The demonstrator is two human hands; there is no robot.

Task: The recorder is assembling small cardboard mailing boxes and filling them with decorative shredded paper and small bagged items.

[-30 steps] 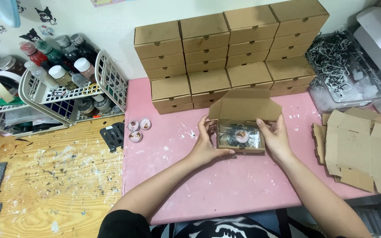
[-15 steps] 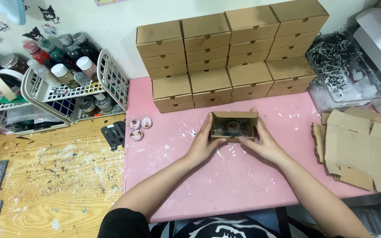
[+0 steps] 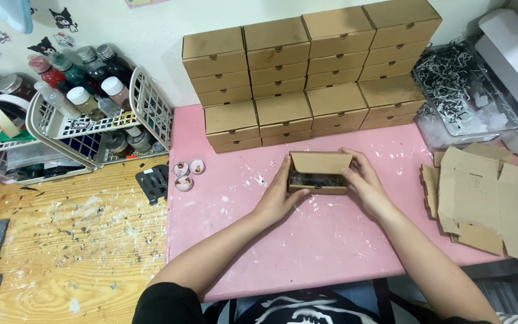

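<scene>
Both hands are on one small cardboard box (image 3: 320,173) in the middle of the pink table (image 3: 307,240). The left hand (image 3: 280,195) clamps its left end, the right hand (image 3: 364,183) its right end, fingers wrapped round the sides. The lid is tipped most of the way down but not shut: a dark gap shows under it, with something inside that I cannot make out. So this box looks filled and nearly closed, with the front flap not yet tucked in.

Behind it, against the wall, stands the stack of closed boxes (image 3: 310,78), all the same brown kind. Counting the fronts: four columns, roughly four high at the back, plus a lower front row of four. That makes about twenty, though the back rows partly hide each other, so take the figure as approximate.

To the right lies a pile of flat cardboard blanks (image 3: 487,198), unfolded; several sheets overlap, too many to count cleanly. By my judgement plenty of boxes remain to be made up.

Beyond them a clear tub of shredded paper (image 3: 463,90) sits by the wall. On the left, three small round pink pieces (image 3: 187,174) lie at the table's edge, and two white wire baskets (image 3: 85,129) hold paint bottles.
</scene>
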